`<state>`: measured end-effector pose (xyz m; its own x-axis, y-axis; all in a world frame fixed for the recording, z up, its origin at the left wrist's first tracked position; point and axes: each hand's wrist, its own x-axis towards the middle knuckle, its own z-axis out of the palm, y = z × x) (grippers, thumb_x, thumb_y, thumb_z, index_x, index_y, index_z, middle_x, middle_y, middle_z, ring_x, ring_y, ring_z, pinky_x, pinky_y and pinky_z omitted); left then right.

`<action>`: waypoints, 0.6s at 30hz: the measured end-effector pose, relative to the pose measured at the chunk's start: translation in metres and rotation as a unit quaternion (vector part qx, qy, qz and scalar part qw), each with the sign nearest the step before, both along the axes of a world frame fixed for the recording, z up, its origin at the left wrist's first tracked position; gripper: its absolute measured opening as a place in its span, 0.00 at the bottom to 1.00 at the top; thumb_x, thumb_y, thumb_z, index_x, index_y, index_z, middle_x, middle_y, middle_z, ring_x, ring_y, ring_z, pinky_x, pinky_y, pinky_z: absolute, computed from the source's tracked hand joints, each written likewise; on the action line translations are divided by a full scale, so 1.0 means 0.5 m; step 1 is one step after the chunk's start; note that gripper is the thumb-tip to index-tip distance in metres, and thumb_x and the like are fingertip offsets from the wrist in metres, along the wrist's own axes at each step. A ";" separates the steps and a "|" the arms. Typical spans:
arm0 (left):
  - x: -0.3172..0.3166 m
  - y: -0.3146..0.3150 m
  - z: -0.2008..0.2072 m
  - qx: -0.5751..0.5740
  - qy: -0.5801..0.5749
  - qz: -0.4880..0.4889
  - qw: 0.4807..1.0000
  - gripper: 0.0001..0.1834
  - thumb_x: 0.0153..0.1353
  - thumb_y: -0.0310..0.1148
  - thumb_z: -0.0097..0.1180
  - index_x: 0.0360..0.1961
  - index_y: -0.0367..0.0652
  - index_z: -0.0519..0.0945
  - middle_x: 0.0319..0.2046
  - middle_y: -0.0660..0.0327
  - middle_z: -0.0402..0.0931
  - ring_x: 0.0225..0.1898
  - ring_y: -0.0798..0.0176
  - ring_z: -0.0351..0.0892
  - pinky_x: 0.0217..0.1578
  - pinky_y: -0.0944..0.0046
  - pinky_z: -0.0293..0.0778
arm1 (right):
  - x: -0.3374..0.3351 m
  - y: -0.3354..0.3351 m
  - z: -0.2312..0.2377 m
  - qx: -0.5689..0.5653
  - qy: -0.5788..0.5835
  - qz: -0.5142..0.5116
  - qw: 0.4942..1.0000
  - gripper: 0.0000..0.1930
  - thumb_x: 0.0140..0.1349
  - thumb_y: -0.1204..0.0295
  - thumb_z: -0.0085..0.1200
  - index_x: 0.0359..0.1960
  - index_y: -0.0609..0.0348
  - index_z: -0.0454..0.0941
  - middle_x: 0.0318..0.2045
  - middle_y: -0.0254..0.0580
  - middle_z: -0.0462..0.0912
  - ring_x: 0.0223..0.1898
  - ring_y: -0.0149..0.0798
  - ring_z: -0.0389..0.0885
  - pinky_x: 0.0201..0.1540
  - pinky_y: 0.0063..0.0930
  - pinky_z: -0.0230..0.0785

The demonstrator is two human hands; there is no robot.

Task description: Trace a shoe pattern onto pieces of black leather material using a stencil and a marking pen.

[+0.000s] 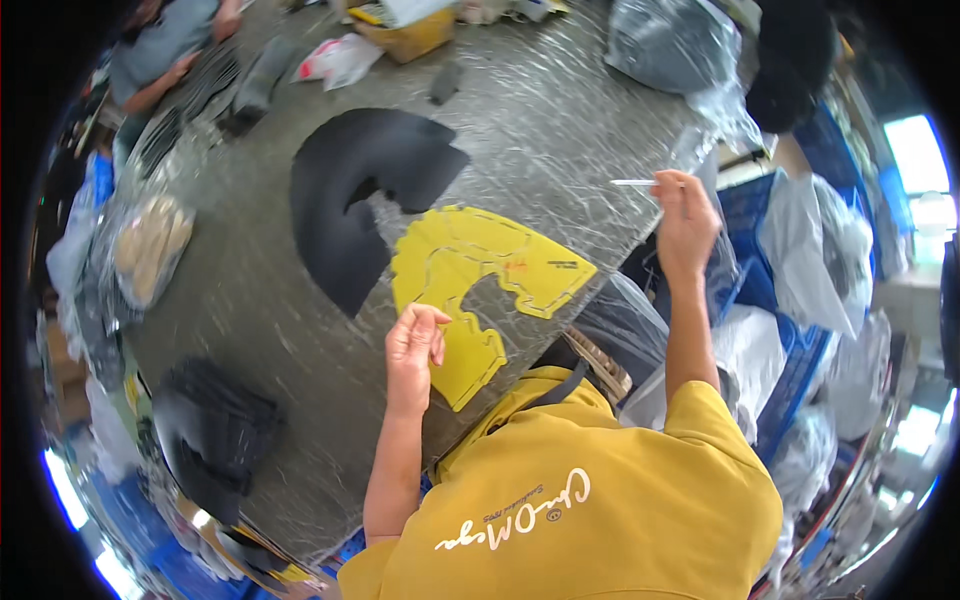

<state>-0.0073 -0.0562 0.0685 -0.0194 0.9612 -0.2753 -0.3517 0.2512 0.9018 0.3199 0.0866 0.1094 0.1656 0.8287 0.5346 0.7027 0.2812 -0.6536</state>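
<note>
A flat yellow template (540,262), curved like an arch with scalloped edges and dashed slots, lies at the near edge of the table. My left hand (413,345) is over its left leg, fingers curled in; whether anything is between them is hidden. Raised by the table's right edge, my right hand (687,225) pinches a thin white pen (634,183) that points left. Beyond the template rests a black curved sheet (335,190) of similar arched outline, close to the template's far edge.
A stack of black pieces (215,420) sits at the table's left corner. Plastic-wrapped bundles (152,245) line the left side. A yellow box (410,35) and a grey bagged bundle (670,45) are at the far side. Blue crates (745,235) stand right. Another person (165,60) is at far left.
</note>
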 end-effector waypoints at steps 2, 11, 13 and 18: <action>0.030 0.035 0.005 -0.005 -0.017 -0.038 0.999 0.14 0.78 0.39 0.48 0.39 0.41 0.77 0.21 0.72 0.62 0.23 0.78 0.62 0.26 0.75 0.62 | 0.043 0.007 -0.059 0.050 -0.184 0.006 0.982 0.04 0.68 0.71 0.57 0.35 0.54 0.82 0.27 0.40 0.83 0.32 0.49 0.80 0.42 0.41 0.68; 0.120 0.084 0.021 -0.061 -0.048 -0.098 0.992 0.12 0.77 0.30 0.44 0.52 0.39 0.79 0.34 0.65 0.79 0.31 0.74 0.77 0.37 0.72 0.76 | 0.066 0.032 -0.073 0.023 -0.138 0.062 0.988 0.03 0.67 0.73 0.58 0.35 0.57 0.82 0.24 0.34 0.81 0.30 0.40 0.80 0.45 0.34 0.65; 0.144 0.086 0.023 -0.069 -0.045 -0.112 0.990 0.12 0.77 0.30 0.44 0.52 0.39 0.79 0.36 0.63 0.81 0.32 0.74 0.79 0.37 0.72 0.78 | 0.076 0.024 -0.069 0.031 -0.085 0.053 0.994 0.03 0.67 0.73 0.59 0.35 0.56 0.82 0.24 0.36 0.81 0.30 0.42 0.79 0.46 0.34 0.66; 0.250 0.102 0.026 -0.074 -0.062 -0.248 0.964 0.13 0.78 0.29 0.42 0.53 0.38 0.78 0.37 0.60 0.82 0.33 0.72 0.80 0.39 0.71 0.79 | 0.098 0.044 -0.069 0.017 -0.095 0.063 0.993 0.03 0.66 0.73 0.59 0.33 0.55 0.80 0.24 0.35 0.81 0.29 0.42 0.80 0.45 0.36 0.66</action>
<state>0.1178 -0.0051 0.0814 0.4737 0.7940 -0.3809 -0.2582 0.5387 0.8019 0.3691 0.1087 0.0748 -0.0453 0.8178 0.5738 0.7698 0.3946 -0.5016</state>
